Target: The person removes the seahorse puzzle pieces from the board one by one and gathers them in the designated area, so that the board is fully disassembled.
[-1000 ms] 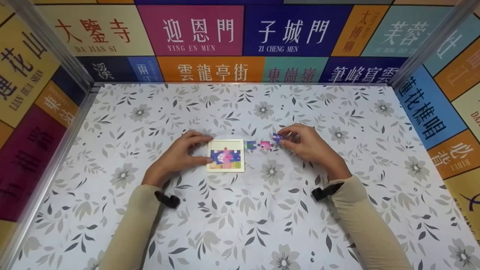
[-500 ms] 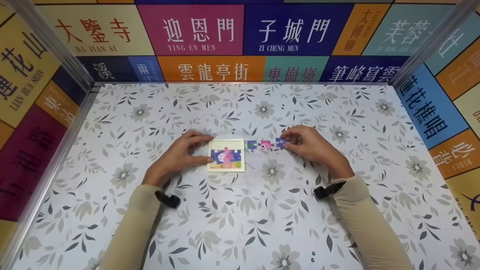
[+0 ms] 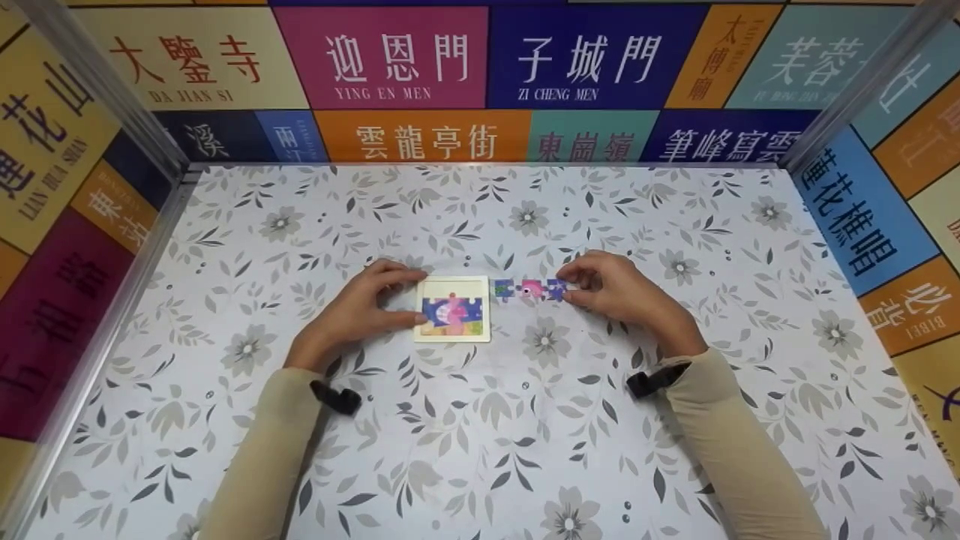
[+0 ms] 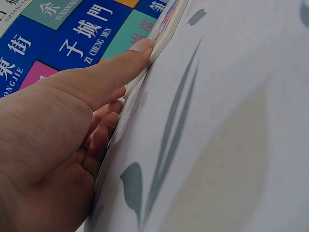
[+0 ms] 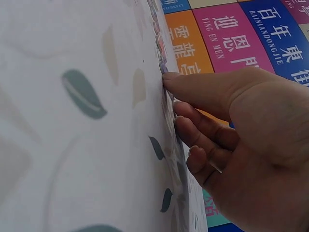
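Observation:
A small jigsaw puzzle tray [image 3: 452,339] with a pale frame lies mid-table, its lower part filled with joined blue, pink and yellow pieces and its top strip bare. My left hand [image 3: 371,298] holds the tray's left side, thumb on the rim and index finger at the upper corner. To the right of the tray, a blue-green puzzle piece [image 3: 503,289] and a pink puzzle piece [image 3: 532,289] lie in a row. At the row's right end my right hand [image 3: 619,292] pinches a blue-purple puzzle piece [image 3: 556,289] right at the pink one's edge.
The table is covered by a white cloth [image 3: 480,435] with grey flowers and leaves. Colourful panels [image 3: 382,60] with large characters stand along the back and both sides. Black wrist cameras [image 3: 337,397] sit at both cuffs.
My right hand has set the blue-purple piece down flat in line with the row, then slid it left against the pink piece. My left hand stays on the tray.

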A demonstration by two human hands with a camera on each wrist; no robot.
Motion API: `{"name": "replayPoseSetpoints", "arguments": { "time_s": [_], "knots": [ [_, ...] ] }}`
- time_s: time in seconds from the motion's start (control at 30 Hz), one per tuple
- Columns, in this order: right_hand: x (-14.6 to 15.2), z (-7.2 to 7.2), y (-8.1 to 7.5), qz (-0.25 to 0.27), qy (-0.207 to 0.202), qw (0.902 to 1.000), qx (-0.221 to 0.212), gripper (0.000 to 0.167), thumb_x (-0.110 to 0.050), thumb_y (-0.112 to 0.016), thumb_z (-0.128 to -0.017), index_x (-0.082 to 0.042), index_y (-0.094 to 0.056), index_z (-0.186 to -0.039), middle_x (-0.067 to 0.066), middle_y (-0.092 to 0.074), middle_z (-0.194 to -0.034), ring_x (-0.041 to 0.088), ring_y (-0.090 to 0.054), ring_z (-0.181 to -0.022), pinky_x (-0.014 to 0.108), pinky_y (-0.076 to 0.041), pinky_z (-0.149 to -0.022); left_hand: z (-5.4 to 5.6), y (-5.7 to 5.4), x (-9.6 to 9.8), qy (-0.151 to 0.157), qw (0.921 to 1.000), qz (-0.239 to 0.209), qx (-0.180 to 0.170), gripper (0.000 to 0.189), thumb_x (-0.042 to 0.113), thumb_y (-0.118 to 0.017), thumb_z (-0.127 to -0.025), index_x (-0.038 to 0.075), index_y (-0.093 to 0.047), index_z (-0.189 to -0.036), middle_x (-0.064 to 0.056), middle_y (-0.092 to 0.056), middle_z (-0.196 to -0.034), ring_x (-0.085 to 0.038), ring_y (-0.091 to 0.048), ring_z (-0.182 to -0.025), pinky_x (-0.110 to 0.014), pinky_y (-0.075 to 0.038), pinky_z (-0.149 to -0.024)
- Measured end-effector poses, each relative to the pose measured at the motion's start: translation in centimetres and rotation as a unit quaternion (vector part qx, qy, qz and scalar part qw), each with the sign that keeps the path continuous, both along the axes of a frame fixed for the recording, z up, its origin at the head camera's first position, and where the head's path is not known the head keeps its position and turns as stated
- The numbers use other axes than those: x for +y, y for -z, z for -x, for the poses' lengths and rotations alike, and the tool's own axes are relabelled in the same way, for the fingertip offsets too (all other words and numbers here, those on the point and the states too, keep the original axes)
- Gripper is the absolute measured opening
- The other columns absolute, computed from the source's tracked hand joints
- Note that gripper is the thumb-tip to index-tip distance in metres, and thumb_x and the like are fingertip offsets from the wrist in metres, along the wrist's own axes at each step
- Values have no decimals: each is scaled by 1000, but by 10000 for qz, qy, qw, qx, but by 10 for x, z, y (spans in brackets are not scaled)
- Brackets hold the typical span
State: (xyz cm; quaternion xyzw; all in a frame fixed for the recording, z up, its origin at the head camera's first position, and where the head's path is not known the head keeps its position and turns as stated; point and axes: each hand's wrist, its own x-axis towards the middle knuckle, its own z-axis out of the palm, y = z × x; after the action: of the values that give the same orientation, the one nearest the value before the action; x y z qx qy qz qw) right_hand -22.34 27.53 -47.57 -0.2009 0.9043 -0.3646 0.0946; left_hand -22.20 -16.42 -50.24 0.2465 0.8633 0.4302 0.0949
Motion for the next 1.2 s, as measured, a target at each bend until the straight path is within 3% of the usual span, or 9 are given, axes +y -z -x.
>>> {"name": "replayPoseSetpoints", "arguments": {
  "time_s": [0.47, 0.77, 1.0, 1.2],
  "knots": [
    [-4, 2, -2, -74, -30, 9999, 119, 33, -15, -83, -96, -8, -76, -128, 11, -73, -107, 23, -65, -97, 36, -51, -86, -1, -2, 2, -79, 9998, -50, -148, 70, 33, -95, -86, 20, -67, -149, -4, -59, -140, -24, -55, -129, -45, -43, -118],
    [-50, 1, -11, 256, -144, 9989, 370, 23, -12, -71, -104, -9, -78, -126, 4, -72, -100, 18, -65, -92, 35, -53, -84, 0, 0, 1, -37, 9999, -55, -91, 70, 31, -94, -86, 18, -67, -149, -5, -58, -141, -24, -56, -132, -44, -42, -121],
    [-87, 0, -10, 505, -510, 9964, 452, 20, -14, -71, -105, -9, -80, -122, 4, -72, -100, 17, -62, -91, 33, -53, -82, 0, -2, 0, 83, 9998, -79, 185, 71, 31, -95, -86, 15, -67, -149, -10, -60, -141, -28, -57, -124, -47, -45, -111],
    [-116, 2, -7, 439, -786, 9951, 420, 21, -14, -71, -105, -8, -79, -123, 6, -72, -99, 17, -62, -88, 32, -52, -80, 0, -3, 0, 68, 9998, -6, 164, 69, 33, -94, -87, 16, -67, -149, -9, -61, -140, -27, -57, -124, -46, -45, -111]
  ]
}}
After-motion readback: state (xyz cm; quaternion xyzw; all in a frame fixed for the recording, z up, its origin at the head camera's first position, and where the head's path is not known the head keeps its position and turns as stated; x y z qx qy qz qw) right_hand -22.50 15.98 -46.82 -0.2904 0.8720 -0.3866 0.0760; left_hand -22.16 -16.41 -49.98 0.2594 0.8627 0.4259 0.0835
